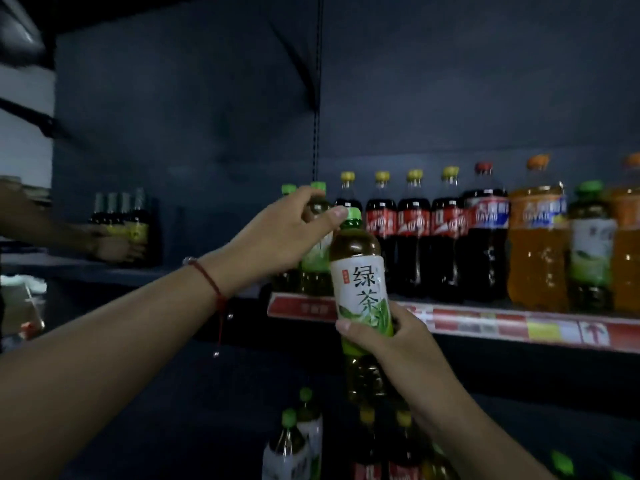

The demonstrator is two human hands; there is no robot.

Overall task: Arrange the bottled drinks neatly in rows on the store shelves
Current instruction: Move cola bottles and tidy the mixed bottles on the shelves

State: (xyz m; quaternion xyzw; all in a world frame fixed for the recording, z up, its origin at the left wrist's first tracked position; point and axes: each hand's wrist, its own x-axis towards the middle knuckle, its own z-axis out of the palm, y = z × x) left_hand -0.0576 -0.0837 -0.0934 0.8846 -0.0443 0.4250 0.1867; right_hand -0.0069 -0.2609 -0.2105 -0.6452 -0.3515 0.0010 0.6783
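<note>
My right hand (pixel 391 336) gripped the green tea bottle (pixel 360 289) low on its label, long axis upright, just in front of the shelf (pixel 485 323) edge. Left hand (pixel 277 237) was curled round a shelved tea bottle (pixel 317 258) w/ thumb on my bottle's cap. The open slot lay behind and left, btwn that bottle and the colas (pixel 414 244).
</note>
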